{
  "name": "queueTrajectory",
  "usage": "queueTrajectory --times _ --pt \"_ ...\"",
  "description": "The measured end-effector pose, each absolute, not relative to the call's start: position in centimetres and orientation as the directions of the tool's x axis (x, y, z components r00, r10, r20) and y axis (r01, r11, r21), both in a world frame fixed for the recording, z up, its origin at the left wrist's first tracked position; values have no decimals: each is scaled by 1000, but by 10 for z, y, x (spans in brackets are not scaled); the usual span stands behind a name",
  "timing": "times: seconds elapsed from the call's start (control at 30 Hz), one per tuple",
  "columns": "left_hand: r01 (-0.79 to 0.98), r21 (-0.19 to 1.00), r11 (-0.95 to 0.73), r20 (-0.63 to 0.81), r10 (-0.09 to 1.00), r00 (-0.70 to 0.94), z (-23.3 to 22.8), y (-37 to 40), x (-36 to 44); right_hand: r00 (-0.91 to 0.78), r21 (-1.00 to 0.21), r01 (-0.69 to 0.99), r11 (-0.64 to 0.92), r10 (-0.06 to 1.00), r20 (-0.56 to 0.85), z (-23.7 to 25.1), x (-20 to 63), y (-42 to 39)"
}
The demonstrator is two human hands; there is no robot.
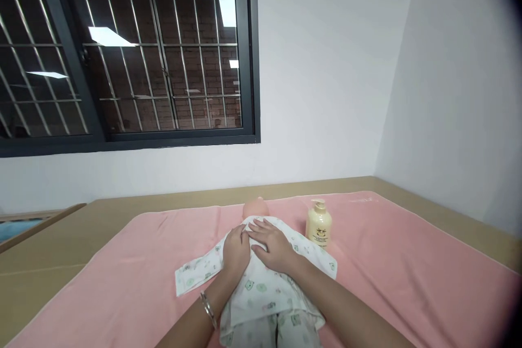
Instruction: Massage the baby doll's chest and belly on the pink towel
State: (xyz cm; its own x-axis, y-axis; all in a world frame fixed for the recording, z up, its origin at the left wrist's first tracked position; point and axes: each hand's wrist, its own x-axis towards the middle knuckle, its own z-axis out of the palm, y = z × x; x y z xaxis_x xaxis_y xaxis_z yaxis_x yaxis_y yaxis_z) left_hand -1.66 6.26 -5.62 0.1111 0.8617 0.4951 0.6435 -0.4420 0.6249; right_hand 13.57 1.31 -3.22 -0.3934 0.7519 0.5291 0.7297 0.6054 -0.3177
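A: Pink towel (387, 261) over most of the bed (61, 239), and a doll (256, 209) lies on it near the middle, head toward the far edge, feet toward the near edge.

B: What are the hands doing?

A: Both lie flat on the doll's chest. The left hand (235, 253) presses the printed shirt (261, 283) with fingers spread, nothing clenched in it. The right hand (272, 244) rests just beside it, palm down on the same cloth, fingers loose and holding nothing. The two hands touch at the thumbs.

B: So which step is that, in your view?

A: I'd judge it as smoothing or closing the shirt front over the chest. One sleeve (196, 274) lies spread flat toward the left edge of the towel; the other side is mostly hidden under the right forearm.

B: And what would the next move call for?

A: Probably a light pinch on the cloth edges at the chest, since flat palms cannot draw the two sides together. The fabric is thin and will likely bunch if pushed hard.

B: Anything in the way?

A: A cream pump bottle (318, 224) stands upright near the doll's head, toward the right, close to the right arm. A wide swing of that elbow could tip it. A bracelet (208, 309) sits on the left wrist and might catch the sleeve. A barred window (122, 49) fills the wall beyond the far edge.
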Motion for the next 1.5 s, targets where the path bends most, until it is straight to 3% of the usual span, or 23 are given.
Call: queueTrajectory --times 0.1,0.27,0.33,0.43,0.5,0.63,0.77,0.97,1.13,1.23,1.3,1.4,1.5 --pt "609 652 -451 511 855 87 -59 61 -17 -370 -361 737 571 788 492 -33 138 13" --pt "516 699 -495 553 832 50 -63 58 -19 -63 -371 905 207 929 365 -36 116 -3" --pt "479 723 -498 554 832 29 -65 58 -20 -161 -319 904 285 918 364 -34 108 -12" --pt "461 752 -471 532 847 -2 -66 57 -20 -411 -264 812 520 831 375 -25 109 -13" --pt "465 754 -464 521 854 8 -65 56 -20 -457 -281 776 565 810 367 -20 118 -4" --pt "490 737 -466 517 855 35 -63 56 -19 -223 -349 869 352 907 357 -20 135 16" --pt "522 732 -438 496 868 31 -63 57 -20 -17 -313 941 125 945 327 -30 122 2" --pt "595 619 -512 563 818 118 -63 59 -20 -291 -253 883 394 885 362 -31 103 -16" --pt "625 555 -548 584 792 176 -63 58 -19 -296 -325 849 416 885 359 -22 122 4" --pt "634 540 -554 606 779 164 -62 57 -18 -194 -356 868 346 896 399 -24 126 9" --pt "607 577 -547 595 790 148 -59 55 -17 -93 -367 893 261 904 417 -28 124 7" --pt "493 746 -447 471 878 83 -51 51 -13 0 -346 924 162 906 423 -34 114 -2" --pt "380 862 -336 357 934 16 -45 47 -10 -35 -303 937 177 906 421 -37 102 -15"
